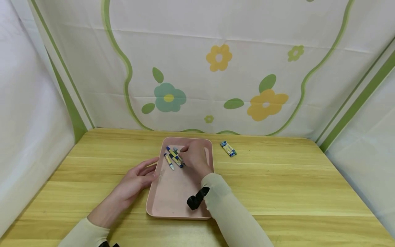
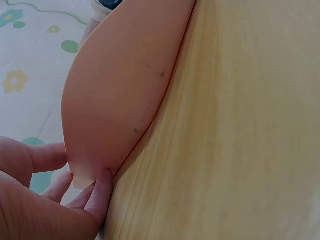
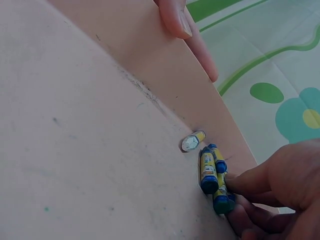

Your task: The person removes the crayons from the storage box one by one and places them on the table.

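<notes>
A pink tray point(image 1: 172, 195) point(image 2: 115, 90) point(image 3: 75, 125) lies on the wooden table point(image 1: 293, 185). Several blue-and-yellow crayons point(image 1: 174, 157) point(image 3: 209, 172) lie at its far end, one with a white tip point(image 1: 169, 161) point(image 3: 192, 141) a little apart. My right hand point(image 1: 184, 150) point(image 3: 235, 200) is over them, thumb and curled fingers pinching the nearest crayon point(image 3: 221, 199). My left hand point(image 1: 151, 169) point(image 2: 75, 185) rests against the tray's left wall with relaxed fingers. Its thumb lies on the rim and its fingers point(image 3: 176, 17) touch the wall.
A small bundle of crayons point(image 1: 228, 148) lies on the table to the right of the tray, near the back. A flowered cloth backdrop point(image 1: 216, 68) closes off the back and sides. A black strap point(image 1: 195, 199) sits on my right wrist.
</notes>
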### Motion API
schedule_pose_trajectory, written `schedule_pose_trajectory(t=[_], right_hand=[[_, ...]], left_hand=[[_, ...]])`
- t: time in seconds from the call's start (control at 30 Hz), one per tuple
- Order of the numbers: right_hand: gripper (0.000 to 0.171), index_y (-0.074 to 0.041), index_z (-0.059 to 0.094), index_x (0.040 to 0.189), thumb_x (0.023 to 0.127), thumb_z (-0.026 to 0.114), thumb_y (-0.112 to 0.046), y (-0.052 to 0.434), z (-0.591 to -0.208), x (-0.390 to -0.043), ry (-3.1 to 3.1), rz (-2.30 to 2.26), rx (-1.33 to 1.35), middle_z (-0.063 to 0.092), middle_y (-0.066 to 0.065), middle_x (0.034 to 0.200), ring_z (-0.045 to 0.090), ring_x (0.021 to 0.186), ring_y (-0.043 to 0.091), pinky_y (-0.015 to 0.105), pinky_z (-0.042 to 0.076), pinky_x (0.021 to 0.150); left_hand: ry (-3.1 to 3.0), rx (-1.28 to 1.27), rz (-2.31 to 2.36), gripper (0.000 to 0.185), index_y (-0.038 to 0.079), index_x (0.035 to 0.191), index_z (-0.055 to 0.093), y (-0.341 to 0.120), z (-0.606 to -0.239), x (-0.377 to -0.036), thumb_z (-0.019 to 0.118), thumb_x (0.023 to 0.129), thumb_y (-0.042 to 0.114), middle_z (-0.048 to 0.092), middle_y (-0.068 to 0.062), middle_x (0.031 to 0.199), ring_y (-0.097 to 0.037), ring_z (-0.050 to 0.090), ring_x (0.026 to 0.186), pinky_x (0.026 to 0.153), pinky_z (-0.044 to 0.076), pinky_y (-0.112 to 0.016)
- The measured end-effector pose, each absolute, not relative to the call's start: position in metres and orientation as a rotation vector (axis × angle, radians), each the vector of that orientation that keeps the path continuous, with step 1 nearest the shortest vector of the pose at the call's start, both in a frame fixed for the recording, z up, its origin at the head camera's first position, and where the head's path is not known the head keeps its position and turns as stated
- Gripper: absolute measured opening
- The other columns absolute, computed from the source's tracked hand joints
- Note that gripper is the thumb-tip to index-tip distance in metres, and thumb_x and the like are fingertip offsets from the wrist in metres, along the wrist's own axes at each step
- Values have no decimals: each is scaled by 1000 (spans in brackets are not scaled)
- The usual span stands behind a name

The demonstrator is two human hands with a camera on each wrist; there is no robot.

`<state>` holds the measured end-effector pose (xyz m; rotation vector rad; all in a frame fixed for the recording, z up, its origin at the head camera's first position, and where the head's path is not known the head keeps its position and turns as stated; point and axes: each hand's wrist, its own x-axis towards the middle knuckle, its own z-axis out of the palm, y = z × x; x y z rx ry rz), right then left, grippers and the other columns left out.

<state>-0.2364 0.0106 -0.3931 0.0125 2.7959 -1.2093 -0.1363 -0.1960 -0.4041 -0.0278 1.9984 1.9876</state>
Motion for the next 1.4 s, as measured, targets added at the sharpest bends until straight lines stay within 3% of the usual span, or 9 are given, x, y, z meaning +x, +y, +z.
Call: schedule_pose_trajectory(t=[0.8, 1.17, 1.4], right_hand=[[7, -19, 85, 100, 95, 80, -19, 10, -389, -236, 2778, -1187, 29, 79, -5, 101, 69, 82, 11, 26, 59, 68], [6, -19, 84, 93, 95, 77, -17, 11, -391, -236, 2775, -1233, 4, 78, -3, 92, 67, 75, 13, 26, 53, 62], [11, -16, 85, 97, 96, 75, -15, 15, -392, -236, 2780, -1312, -134, 79, -1, 91, 63, 68, 11, 25, 49, 59]], left_hand=[[1995, -54, 1967, 64, 11, 166, 33, -198, -400, -138, 59, 108, 12, 33, -21, 172, -36, 38, 157, 104, 52, -21], [1998, -61, 1981, 64, 10, 166, 33, -198, -402, -137, 59, 107, 10, 35, -23, 171, -32, 44, 152, 101, 54, -21], [1993, -30, 1992, 66, 8, 166, 32, -198, -407, -137, 61, 107, 12, 35, -25, 170, -31, 47, 150, 101, 54, -22]])
